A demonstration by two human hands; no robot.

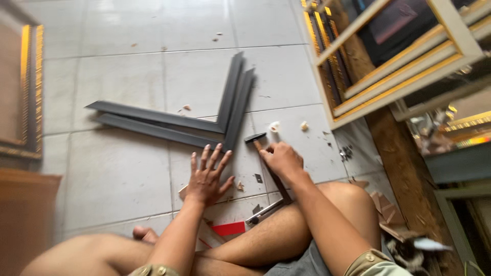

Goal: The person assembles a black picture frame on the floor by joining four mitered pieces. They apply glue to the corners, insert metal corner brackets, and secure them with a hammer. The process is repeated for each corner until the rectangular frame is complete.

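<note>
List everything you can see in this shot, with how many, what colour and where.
frame strips: four, dark grey, joined in two stacked L shapes on the floor, centre
hammer: one, dark head and wooden handle, by the corner of the strips
floor tiles: many, pale grey, under everything
scraps: several, pale, scattered near the hammer
red piece: one, red, flat on the floor near the legs
finished frames: several, cream and gold, leaning at upper right
ornate frame: one, dark and gold, left edge
left hand: one, spread flat just below the corner of the strips
right hand: one, gripping the hammer handle
</note>
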